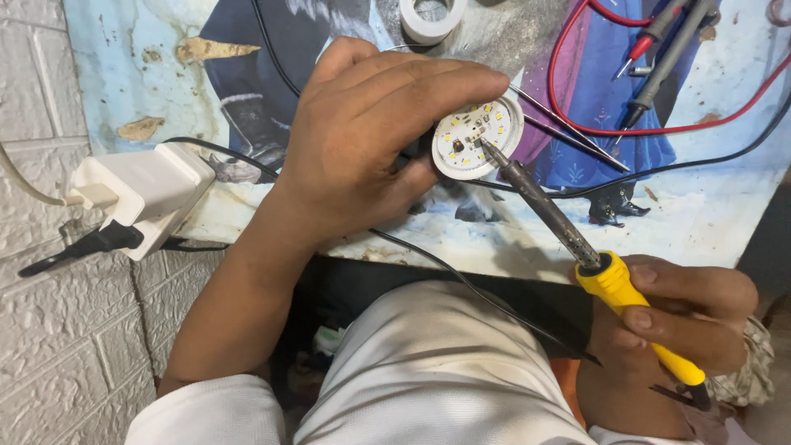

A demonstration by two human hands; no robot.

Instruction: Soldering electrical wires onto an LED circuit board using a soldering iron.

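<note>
My left hand grips a round white LED bulb from its left side, with the circuit disc and its small yellow LEDs facing up. My right hand holds a soldering iron by its yellow handle. The dark metal tip of the iron touches the middle of the LED disc. A thin pair of metal tweezers lies on the table just right of the bulb.
A white power adapter with a black plug hangs at the table's left edge by a white brick wall. Red and black multimeter probes and wires lie at the back right. A white tape roll sits at the back. Black cables cross the picture-covered tabletop.
</note>
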